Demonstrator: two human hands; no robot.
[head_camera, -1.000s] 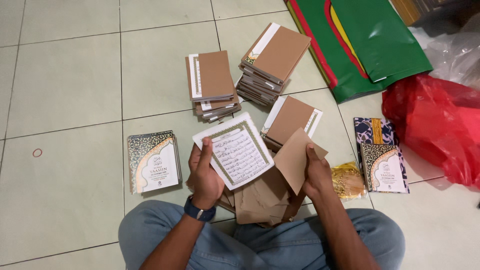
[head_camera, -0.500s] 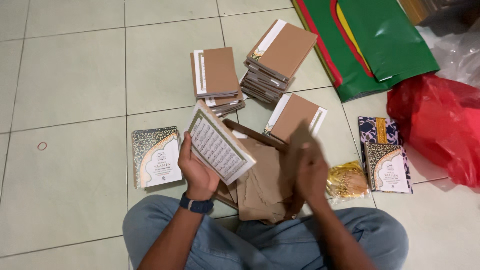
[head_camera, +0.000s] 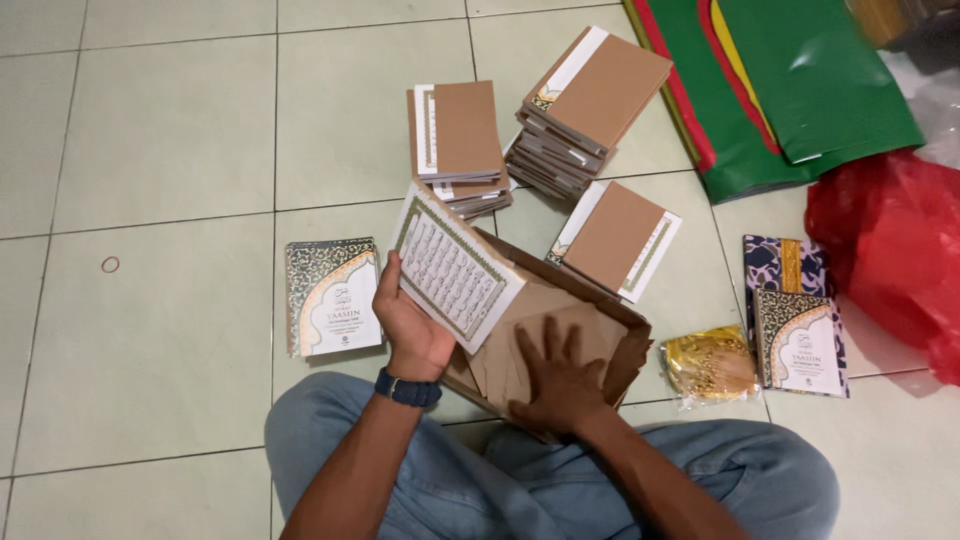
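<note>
Left hand (head_camera: 408, 325) grips open booklet (head_camera: 452, 268) by lower edge, tilted above lap. Right hand (head_camera: 558, 375) flat, fingers spread, pressing brown paper sheets (head_camera: 520, 340) on lap, grasping nothing. Stacks of brown-covered booklets (head_camera: 590, 110) on tiled floor (head_camera: 160, 130) ahead; patterned booklet (head_camera: 332, 296) lies left.

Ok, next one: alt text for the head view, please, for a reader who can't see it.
Seated on a tiled floor, a person's left hand holds a white booklet while the right hand presses flat on brown paper sheets. Stacks of brown-wrapped booklets lie ahead, a red plastic bag to the right.
</note>
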